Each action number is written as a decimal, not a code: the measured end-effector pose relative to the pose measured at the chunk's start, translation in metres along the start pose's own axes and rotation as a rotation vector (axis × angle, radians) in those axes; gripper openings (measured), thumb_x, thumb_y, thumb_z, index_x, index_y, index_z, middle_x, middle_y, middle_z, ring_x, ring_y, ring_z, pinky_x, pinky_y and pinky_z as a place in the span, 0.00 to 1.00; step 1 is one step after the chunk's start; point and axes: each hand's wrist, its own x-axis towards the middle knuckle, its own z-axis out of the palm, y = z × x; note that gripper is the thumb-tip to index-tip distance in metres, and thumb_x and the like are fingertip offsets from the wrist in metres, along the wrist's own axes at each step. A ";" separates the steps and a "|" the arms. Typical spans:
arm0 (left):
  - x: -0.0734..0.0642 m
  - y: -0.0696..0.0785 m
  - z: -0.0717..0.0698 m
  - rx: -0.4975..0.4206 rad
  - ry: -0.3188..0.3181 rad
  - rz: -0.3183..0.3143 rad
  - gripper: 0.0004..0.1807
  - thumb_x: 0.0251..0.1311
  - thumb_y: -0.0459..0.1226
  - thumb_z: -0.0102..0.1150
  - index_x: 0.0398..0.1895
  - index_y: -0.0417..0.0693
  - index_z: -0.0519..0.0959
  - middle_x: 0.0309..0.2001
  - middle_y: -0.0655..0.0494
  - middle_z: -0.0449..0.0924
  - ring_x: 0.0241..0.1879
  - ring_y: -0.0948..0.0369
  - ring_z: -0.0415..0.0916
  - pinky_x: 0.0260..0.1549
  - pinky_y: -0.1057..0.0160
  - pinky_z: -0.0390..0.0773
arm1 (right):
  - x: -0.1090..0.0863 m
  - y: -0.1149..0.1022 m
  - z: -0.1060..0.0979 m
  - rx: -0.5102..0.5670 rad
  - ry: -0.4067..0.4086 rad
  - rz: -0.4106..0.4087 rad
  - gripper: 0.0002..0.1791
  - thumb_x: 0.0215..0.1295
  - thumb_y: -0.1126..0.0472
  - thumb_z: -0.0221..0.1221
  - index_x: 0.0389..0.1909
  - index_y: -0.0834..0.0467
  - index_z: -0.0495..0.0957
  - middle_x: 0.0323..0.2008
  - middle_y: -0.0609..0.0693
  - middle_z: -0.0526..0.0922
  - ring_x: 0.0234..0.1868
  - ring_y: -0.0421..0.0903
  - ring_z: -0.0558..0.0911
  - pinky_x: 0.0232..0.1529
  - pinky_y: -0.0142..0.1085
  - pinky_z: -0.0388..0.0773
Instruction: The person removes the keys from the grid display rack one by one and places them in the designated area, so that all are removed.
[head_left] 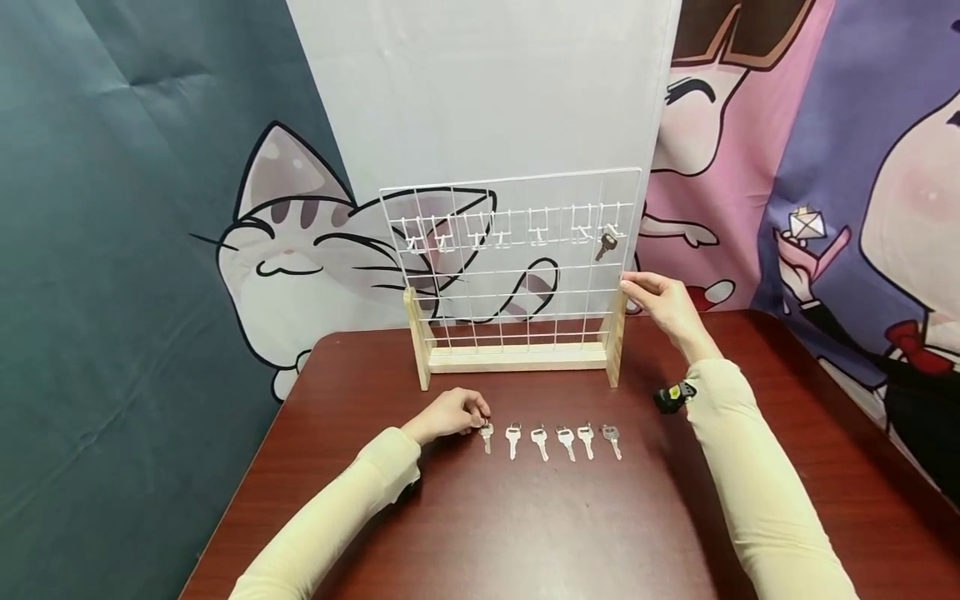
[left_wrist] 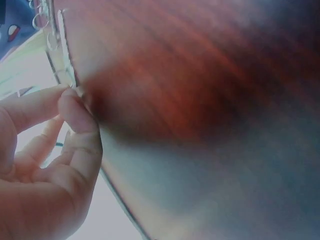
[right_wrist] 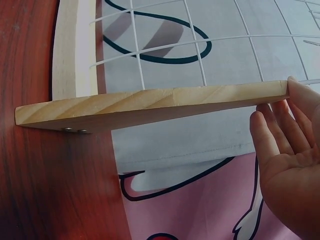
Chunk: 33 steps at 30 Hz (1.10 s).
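My left hand pinches the top end of the leftmost key at the table, between thumb and forefinger. In the left wrist view that key sticks out beyond the fingertips. To its right, several more silver keys lie in a row. My right hand grips the upper end of the right wooden post of a white wire grid rack. The right wrist view shows the thumb at one edge of the post and fingers behind it. One darker key hangs from the rightmost hook.
Several white hooks line the upper part of the grid, above its wooden base bar. The rack stands at the back of the reddish-brown table. Behind it hangs a cloth backdrop with cartoon figures.
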 end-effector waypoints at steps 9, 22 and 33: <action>0.000 0.007 -0.018 -0.064 0.078 0.005 0.07 0.64 0.26 0.58 0.43 0.32 0.81 0.32 0.43 0.82 0.27 0.54 0.79 0.27 0.58 0.83 | -0.009 -0.009 0.003 -0.001 0.003 0.004 0.26 0.72 0.56 0.62 0.63 0.69 0.75 0.53 0.49 0.85 0.46 0.32 0.79 0.48 0.25 0.78; 0.029 0.055 -0.030 -0.120 0.257 0.139 0.12 0.65 0.30 0.64 0.50 0.36 0.82 0.43 0.46 0.86 0.40 0.52 0.84 0.41 0.59 0.84 | 0.006 0.004 -0.001 -0.016 -0.005 -0.013 0.26 0.71 0.53 0.63 0.63 0.65 0.76 0.54 0.48 0.84 0.46 0.33 0.79 0.47 0.25 0.78; 0.052 0.113 -0.026 -0.237 0.294 0.254 0.15 0.68 0.35 0.63 0.56 0.42 0.82 0.52 0.46 0.85 0.50 0.56 0.83 0.51 0.60 0.81 | -0.009 -0.027 -0.001 0.007 -0.027 -0.007 0.23 0.71 0.60 0.62 0.61 0.70 0.76 0.51 0.50 0.85 0.44 0.35 0.81 0.49 0.28 0.80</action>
